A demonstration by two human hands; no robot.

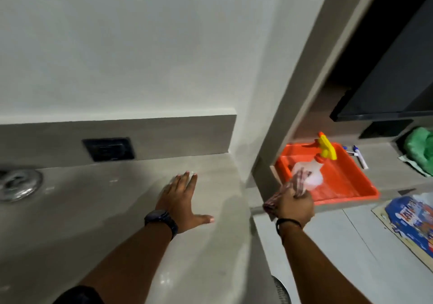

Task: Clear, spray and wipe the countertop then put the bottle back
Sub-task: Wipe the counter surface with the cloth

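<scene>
A clear spray bottle (315, 173) with a yellow and orange trigger head stands in an orange tray (346, 179) on the right side shelf. My right hand (293, 198) is wrapped around the bottle's lower body, and the image is blurred there. My left hand (181, 198) lies flat, fingers spread, on the grey countertop (105, 210), holding nothing. No cloth shows under it.
A black wall socket (108, 149) sits in the backsplash and a metal drain fitting (18, 184) at the far left. Beside the tray lie markers (358, 157), a green bag (419, 153) and a colourful printed packet (412, 221). A dark cabinet door (386, 88) hangs above.
</scene>
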